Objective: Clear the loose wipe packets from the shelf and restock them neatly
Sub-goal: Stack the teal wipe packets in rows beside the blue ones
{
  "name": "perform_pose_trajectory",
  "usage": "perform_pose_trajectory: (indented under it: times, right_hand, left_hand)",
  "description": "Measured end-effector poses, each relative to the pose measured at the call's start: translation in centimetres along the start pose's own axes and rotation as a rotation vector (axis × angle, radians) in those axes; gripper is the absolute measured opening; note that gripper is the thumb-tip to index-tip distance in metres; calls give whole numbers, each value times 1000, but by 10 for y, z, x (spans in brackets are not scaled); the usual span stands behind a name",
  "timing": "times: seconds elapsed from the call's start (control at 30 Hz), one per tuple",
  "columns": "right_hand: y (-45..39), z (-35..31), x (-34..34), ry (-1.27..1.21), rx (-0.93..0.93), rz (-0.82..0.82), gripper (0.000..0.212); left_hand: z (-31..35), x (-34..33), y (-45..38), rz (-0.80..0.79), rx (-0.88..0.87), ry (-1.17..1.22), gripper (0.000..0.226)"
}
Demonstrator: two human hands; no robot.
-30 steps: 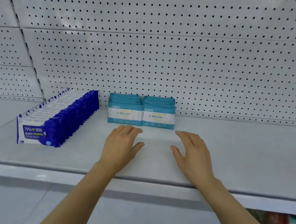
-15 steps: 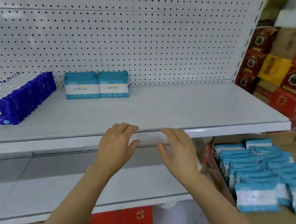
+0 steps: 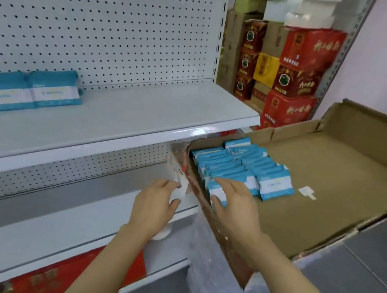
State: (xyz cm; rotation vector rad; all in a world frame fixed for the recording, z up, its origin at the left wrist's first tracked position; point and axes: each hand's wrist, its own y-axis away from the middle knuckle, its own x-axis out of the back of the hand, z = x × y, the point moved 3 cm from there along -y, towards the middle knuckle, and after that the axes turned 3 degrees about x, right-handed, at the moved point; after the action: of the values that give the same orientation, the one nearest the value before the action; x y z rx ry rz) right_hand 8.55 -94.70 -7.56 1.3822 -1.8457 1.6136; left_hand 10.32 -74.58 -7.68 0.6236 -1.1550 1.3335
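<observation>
Two teal and white wipe packet stacks (image 3: 27, 91) stand side by side at the back left of the white shelf (image 3: 141, 117). Several more teal wipe packets (image 3: 242, 165) lie in the near left corner of a flat cardboard box (image 3: 338, 184) to the right of the shelf. My right hand (image 3: 237, 207) hovers over the nearest packets in the box, fingers spread and relaxed, holding nothing. My left hand (image 3: 155, 206) is beside the box's left wall, below the shelf edge, fingers loose and empty.
A white pegboard (image 3: 102, 12) backs the shelf. Red and yellow cartons (image 3: 296, 69) are stacked behind the box. A lower white shelf (image 3: 33, 240) runs under my left arm. Clear plastic wrap (image 3: 206, 282) hangs below the box. Grey floor lies at the right.
My view has swung right from the shelf to the cardboard box. Both hands left the shelf edge and moved down right, the right one now over the packets in the box.
</observation>
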Motion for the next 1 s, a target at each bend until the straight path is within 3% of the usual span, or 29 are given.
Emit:
perform_pose_trajectory:
  times: [0.2, 0.33, 0.5, 0.57, 0.67, 0.83, 1.0]
  right_hand:
    - [4, 92, 24, 141, -93, -125, 42]
    - [0, 158, 38, 182, -152, -222, 43]
    - [-7, 223, 52, 211, -189, -252, 43]
    - [-10, 243, 52, 217, -193, -275, 43]
    - [-14, 267, 45, 204, -223, -347, 47]
    - [-24, 290, 21, 87, -322, -460, 52]
    - [-31, 296, -5, -146, -470, -467, 75]
  left_hand:
    - [66, -34, -34, -40, -2, 117, 35]
    - [105, -67, -66, -111, 133, 70, 43]
    - [128, -117, -89, -315, 492, -32, 91]
    - [127, -134, -91, -319, 593, -40, 110]
    - [126, -149, -90, -273, 673, -91, 122]
    - [129, -144, -89, -138, 733, -60, 117]
    - [126, -133, -79, 12, 802, 102, 78]
